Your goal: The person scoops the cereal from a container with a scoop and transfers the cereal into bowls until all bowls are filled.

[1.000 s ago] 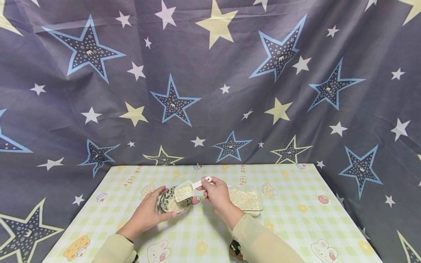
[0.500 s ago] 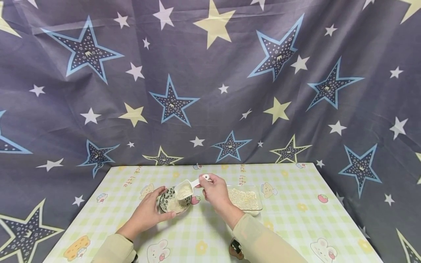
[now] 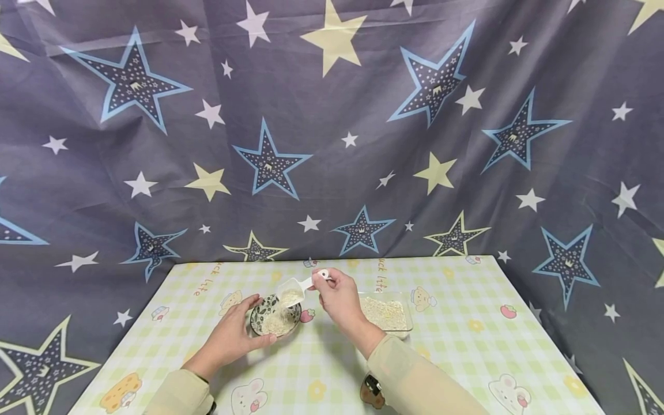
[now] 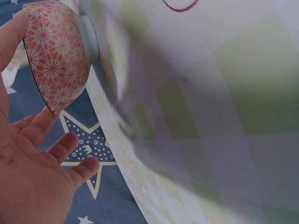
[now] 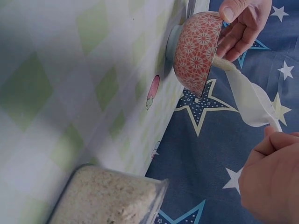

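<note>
My left hand [image 3: 230, 335] holds a small bowl [image 3: 261, 314] by its rim, thumb on the near side and fingers round the far side. The left wrist view shows the bowl's outside [image 4: 58, 51], red with white flowers, its foot on the table; inside it is dark-patterned and partly filled with pale oat-like flakes [image 3: 277, 324]. Above the bowl, my right hand [image 3: 339, 300] pinches the handle of a white scoop [image 3: 291, 293]. The scoop tilts toward the bowl, and flakes [image 5: 225, 64] spill from its lip into it in the right wrist view.
Right of the bowl, partly behind my right wrist, stands a clear rectangular container [image 3: 411, 323] of the same flakes. A green-checked cloth with cartoon prints covers the table [image 3: 456, 369]. A star-patterned curtain [image 3: 311, 104] hangs behind it.
My right hand has risen slightly and tipped the scoop further, so its flakes slide into the bowl. The left hand stays on the bowl.
</note>
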### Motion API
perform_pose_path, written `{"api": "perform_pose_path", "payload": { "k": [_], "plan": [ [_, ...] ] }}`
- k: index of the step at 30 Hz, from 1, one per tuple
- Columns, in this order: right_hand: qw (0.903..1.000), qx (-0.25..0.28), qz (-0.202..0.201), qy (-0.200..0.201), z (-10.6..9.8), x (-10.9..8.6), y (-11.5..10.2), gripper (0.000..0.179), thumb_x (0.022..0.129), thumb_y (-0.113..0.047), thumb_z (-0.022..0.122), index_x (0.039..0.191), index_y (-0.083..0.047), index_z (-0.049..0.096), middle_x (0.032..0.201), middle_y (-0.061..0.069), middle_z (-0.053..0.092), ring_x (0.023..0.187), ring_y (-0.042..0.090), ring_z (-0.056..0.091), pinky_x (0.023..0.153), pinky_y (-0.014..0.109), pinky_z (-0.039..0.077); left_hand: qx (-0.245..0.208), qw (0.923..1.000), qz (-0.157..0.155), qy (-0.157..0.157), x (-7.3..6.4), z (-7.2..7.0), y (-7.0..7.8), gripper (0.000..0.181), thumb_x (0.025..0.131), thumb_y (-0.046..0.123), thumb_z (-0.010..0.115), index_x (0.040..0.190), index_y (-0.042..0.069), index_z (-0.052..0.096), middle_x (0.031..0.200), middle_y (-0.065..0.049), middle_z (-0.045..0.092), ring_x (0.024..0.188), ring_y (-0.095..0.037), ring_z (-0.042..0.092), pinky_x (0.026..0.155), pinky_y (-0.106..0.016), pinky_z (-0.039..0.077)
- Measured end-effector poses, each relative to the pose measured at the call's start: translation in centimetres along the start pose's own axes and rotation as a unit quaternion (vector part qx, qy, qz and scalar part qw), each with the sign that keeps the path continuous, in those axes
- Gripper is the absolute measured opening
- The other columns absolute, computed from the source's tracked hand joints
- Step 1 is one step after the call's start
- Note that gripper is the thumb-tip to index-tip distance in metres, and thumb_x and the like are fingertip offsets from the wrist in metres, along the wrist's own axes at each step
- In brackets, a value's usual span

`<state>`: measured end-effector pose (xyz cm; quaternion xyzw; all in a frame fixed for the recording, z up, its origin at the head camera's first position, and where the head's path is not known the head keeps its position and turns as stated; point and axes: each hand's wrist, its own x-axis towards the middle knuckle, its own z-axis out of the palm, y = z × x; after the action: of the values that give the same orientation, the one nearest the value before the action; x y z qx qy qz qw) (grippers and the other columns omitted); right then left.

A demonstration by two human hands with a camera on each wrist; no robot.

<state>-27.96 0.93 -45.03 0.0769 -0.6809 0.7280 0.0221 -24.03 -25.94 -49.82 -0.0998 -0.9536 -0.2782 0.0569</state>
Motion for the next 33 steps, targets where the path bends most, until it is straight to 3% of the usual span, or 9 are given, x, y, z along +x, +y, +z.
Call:
{"api": "perform_pose_path", "payload": {
  "k": [8,12,16,20,23,25,27,30,33],
  "plan": [
    [0.9986,-0.023,-0.046,-0.008,0.2,-0.4,-0.7,0.019,0.104,-0.013,0.07,0.117,-0.002,0.076,0.095,0.024,0.08,0.052,0.004,0.046,0.045,0.015,0.034,-0.003,1.0,0.001,-0.005,0.0,0.1,0.1,0.12,0.077,0.063,0.089,0.162,-0.002,0.036,0.159,-0.018,0.057,0.147,-0.051,0.047,0.121,-0.07,0.039],
    [0.9934,-0.061,-0.096,-0.017,0.1,-0.7,-0.9,0.017,0.103,-0.015,0.071,0.116,-0.006,0.078,0.086,0.021,0.077,0.052,0.002,0.046,0.046,0.016,0.035,-0.002,1.0,0.001,-0.004,0.0,0.2,0.0,0.12,0.077,0.065,0.089,0.162,-0.002,0.036,0.159,-0.018,0.056,0.147,-0.05,0.047,0.121,-0.069,0.039],
    [0.9778,-0.121,-0.167,-0.037,0.0,-0.9,-0.7,0.017,0.103,-0.016,0.072,0.115,-0.007,0.079,0.077,0.014,0.074,0.056,-0.001,0.05,0.051,0.016,0.045,-0.001,1.0,0.002,-0.002,-0.1,0.1,0.0,0.12,0.076,0.064,0.089,0.162,-0.001,0.037,0.159,-0.017,0.057,0.147,-0.05,0.047,0.121,-0.07,0.039],
    [0.9559,-0.176,-0.229,-0.053,-0.1,-1.0,-0.3,0.015,0.102,-0.016,0.073,0.113,-0.009,0.08,0.09,0.007,0.082,0.069,-0.004,0.06,0.063,0.017,0.056,-0.001,1.0,0.0,0.0,-0.1,0.1,0.1,0.12,0.076,0.063,0.09,0.162,0.0,0.037,0.158,-0.017,0.057,0.146,-0.05,0.048,0.12,-0.07,0.039],
    [0.9487,-0.193,-0.244,-0.056,-0.2,-1.1,-0.2,0.015,0.102,-0.017,0.073,0.113,-0.01,0.081,0.099,0.004,0.084,0.076,-0.006,0.064,0.068,0.017,0.059,-0.001,1.0,-0.003,-0.003,-0.1,0.1,0.2,0.12,0.076,0.063,0.09,0.162,0.0,0.037,0.159,-0.017,0.057,0.147,-0.05,0.047,0.12,-0.071,0.039],
    [0.955,-0.181,-0.229,-0.053,-0.2,-1.1,-0.2,0.016,0.103,-0.017,0.072,0.114,-0.008,0.08,0.092,0.007,0.082,0.07,-0.005,0.061,0.062,0.017,0.055,0.001,1.0,-0.003,-0.005,-0.1,0.0,0.2,0.12,0.076,0.064,0.09,0.163,0.0,0.036,0.159,-0.016,0.057,0.147,-0.05,0.047,0.12,-0.071,0.039],
    [0.9678,-0.153,-0.195,-0.043,-0.3,-1.0,-0.4,0.018,0.103,-0.018,0.072,0.115,-0.006,0.079,0.084,0.011,0.079,0.062,-0.003,0.057,0.055,0.016,0.05,0.001,1.0,-0.005,-0.007,-0.1,-0.1,0.3,0.121,0.076,0.065,0.089,0.163,0.001,0.035,0.16,-0.015,0.056,0.148,-0.049,0.046,0.121,-0.07,0.039],
    [0.9906,-0.082,-0.109,-0.014,-0.6,-0.8,-0.7,0.021,0.104,-0.017,0.07,0.117,-0.002,0.077,0.08,0.016,0.076,0.052,0.001,0.047,0.045,0.016,0.037,0.002,1.0,-0.003,-0.007,-0.2,-0.1,0.3,0.121,0.076,0.064,0.09,0.163,0.0,0.035,0.16,-0.016,0.056,0.148,-0.05,0.046,0.121,-0.07,0.039],
    [0.9997,-0.003,-0.011,0.022,-1.3,-0.4,-0.9,0.023,0.104,-0.018,0.069,0.118,-0.001,0.075,0.086,0.014,0.08,0.051,0.003,0.046,0.044,0.015,0.033,0.002,1.0,-0.004,-0.006,-0.2,-0.1,0.3,0.12,0.076,0.062,0.09,0.163,0.0,0.035,0.16,-0.016,0.056,0.148,-0.05,0.046,0.121,-0.07,0.039]
  ]
}}
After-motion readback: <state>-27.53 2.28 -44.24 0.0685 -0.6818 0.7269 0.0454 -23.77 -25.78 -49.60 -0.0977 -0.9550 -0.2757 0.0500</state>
